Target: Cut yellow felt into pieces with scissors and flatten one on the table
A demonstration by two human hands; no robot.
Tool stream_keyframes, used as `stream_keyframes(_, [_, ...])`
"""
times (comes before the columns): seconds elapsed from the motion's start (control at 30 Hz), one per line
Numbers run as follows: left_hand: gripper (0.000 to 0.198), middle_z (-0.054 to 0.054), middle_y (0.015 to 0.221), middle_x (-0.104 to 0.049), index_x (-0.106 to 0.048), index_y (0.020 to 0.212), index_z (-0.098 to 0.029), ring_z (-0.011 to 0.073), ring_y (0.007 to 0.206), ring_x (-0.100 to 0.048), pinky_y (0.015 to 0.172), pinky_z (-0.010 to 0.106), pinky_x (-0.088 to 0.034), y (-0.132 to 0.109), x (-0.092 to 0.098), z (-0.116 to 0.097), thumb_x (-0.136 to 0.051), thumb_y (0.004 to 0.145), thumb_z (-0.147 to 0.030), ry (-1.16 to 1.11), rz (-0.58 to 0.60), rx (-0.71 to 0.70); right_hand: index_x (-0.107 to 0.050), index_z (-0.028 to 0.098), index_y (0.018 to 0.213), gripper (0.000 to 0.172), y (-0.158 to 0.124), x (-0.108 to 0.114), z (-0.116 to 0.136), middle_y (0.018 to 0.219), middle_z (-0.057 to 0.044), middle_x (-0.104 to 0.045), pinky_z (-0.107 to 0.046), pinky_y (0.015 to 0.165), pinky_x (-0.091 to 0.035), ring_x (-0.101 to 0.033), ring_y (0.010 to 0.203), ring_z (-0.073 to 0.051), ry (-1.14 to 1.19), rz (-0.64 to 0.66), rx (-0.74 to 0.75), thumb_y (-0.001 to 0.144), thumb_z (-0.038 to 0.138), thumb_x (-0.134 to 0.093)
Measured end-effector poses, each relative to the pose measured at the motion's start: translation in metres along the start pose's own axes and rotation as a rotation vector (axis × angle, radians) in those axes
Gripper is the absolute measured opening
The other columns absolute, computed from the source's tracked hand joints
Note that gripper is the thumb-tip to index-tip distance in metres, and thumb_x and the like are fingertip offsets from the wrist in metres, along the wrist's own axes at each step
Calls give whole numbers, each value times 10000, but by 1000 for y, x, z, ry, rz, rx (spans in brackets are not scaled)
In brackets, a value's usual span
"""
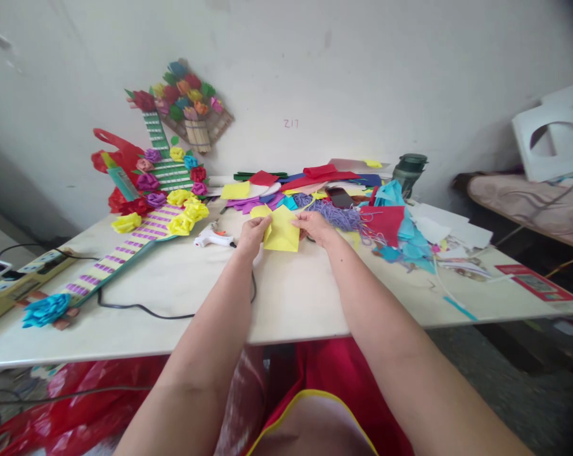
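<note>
Pieces of yellow crepe paper (283, 231) are held up above the middle of the table. My left hand (253, 233) pinches them at the left side, where another yellow bit pokes up behind the fingers. At the upper right edge of the front square, my right hand (315, 227) is closed with thumb and fingers on the paper. A white hot glue gun (214, 237) lies on the table just left of my left hand. Purple shredded strips (336, 215) lie beyond my right hand.
Paper flowers decorate a guitar-shaped craft (125, 253) at left. Coloured paper sheets (262, 183) are piled against the wall, with a dark bottle (409, 174) and blue scraps (412, 244) at right. A black cord (148, 312) crosses the table from a power strip (25, 282).
</note>
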State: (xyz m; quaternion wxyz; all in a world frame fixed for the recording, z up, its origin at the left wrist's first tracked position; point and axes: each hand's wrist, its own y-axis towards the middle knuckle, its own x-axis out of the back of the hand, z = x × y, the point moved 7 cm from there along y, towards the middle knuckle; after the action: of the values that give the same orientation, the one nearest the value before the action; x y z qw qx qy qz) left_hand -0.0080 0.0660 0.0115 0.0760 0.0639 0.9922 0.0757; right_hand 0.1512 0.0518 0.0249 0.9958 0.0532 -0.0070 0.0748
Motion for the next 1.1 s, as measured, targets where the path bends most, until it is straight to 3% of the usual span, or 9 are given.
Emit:
stream_keyframes(0.13, [339,-18,519,-541,-574,629,-158,98,464,-508,491,220,-401,-1,-6,2,-708,607,-469,-55,125,34,-608,138,625,158,-2,2,3,490,36,-588,-175,363,-388,-494,384,-69,-17,-22,12,650,254,-712])
stream_keyframes(0.47, [326,0,559,-577,-587,656,-146,112,517,-566,520,222,-442,-5,-8,-3,-750,564,-413,-58,211,45,-690,131,763,161,-2,3,2,564,1,-646,-174,388,-385,-522,417,-77,61,-14,4,668,261,-685])
stream_keyframes(0.8, [334,26,651,-638,-637,815,-132,145,603,-628,569,249,-467,-3,-5,-7,-716,553,-325,-97,208,15,-696,149,868,200,1,3,-3,669,-17,-687,-210,490,-457,-577,504,-102,170,10,-12,683,166,-623])
stream_keyframes(1.1, [296,-7,589,-617,-614,776,-142,107,497,-573,501,218,-430,-5,-2,-10,-708,518,-254,-140,121,17,-700,157,847,243,-1,1,0,688,-25,-689,-218,520,-456,-564,525,-103,175,53,7,628,132,-598])
